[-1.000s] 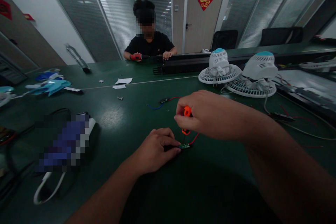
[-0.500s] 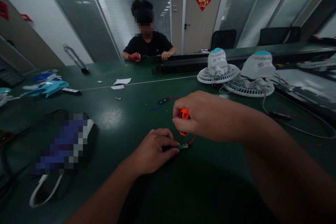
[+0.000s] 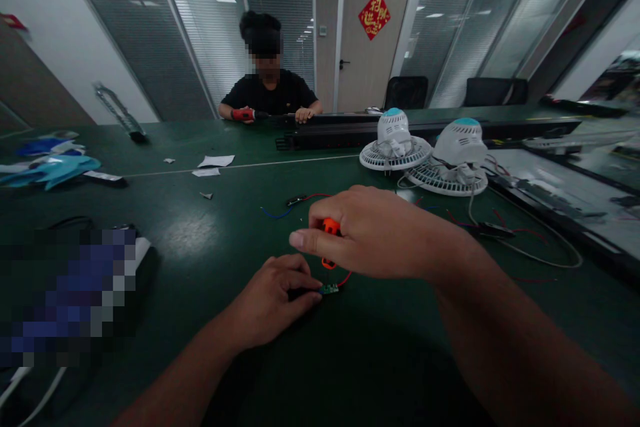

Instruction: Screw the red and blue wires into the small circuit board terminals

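Right at the fingertips of the left hand, down on the green table, there's a tiny circuit board. Its long axis runs sideways, one end at the left thumb and fingers, the other pointing out below the right hand. It's a slim green strip with small pale bits on it, plus a red wire curving up off the end away from the left hand.

Left hand's in a narrow pinch on the near end. Right hand is curled around a screwdriver, orange with black, pretty much upright, shaft down toward the board. Can't tell if the tip's touching, it's too thin and dark. Beyond both hands lies another little module with wires.
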`<move>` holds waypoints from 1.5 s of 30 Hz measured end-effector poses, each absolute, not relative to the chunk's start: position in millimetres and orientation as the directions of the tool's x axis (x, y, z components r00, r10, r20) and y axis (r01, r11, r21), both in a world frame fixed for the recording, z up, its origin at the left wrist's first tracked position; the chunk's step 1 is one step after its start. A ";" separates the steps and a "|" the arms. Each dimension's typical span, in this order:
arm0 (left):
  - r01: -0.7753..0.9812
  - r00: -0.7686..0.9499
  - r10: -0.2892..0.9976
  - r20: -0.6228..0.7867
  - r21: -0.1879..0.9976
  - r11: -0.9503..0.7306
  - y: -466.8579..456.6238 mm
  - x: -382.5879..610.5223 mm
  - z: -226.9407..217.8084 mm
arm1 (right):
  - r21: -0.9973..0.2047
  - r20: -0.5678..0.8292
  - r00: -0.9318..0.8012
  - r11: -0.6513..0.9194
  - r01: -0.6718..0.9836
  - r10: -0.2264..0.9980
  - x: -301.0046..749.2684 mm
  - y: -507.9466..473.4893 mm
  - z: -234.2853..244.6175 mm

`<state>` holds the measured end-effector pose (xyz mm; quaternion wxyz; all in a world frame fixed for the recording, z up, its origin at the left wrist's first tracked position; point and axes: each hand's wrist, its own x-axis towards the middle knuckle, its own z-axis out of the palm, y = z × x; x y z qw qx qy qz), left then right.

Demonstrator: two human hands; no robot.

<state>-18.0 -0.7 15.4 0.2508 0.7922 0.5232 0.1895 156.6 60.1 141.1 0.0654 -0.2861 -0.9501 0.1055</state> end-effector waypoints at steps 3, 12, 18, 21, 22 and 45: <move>0.731 0.378 0.925 0.041 0.599 -0.326 -0.2 -18.0 14.4 | -0.227 0.084 -0.801 0.794 0.564 0.593 152.7 58.6 139.7; 0.713 0.378 0.925 0.040 0.625 -0.318 0.0 -17.7 15.1 | -0.189 0.088 -0.820 0.817 0.544 0.566 151.6 62.1 136.7; 0.714 0.380 0.924 0.050 0.619 -0.328 0.3 -18.8 13.9 | -0.196 0.070 -0.817 0.811 0.551 0.572 150.3 61.5 138.3; 0.720 0.374 0.926 0.059 0.611 -0.330 -0.2 -19.1 12.8 | -0.200 0.067 -0.814 0.807 0.555 0.577 150.6 59.9 139.1; 0.720 0.374 0.925 0.062 0.610 -0.332 -0.4 -19.3 12.6 | -0.202 0.064 -0.815 0.808 0.554 0.575 150.8 59.5 139.3; 0.724 0.367 0.929 0.045 0.613 -0.316 -2.1 -18.0 15.7 | -0.195 0.084 -0.809 0.806 0.559 0.582 153.0 61.0 138.9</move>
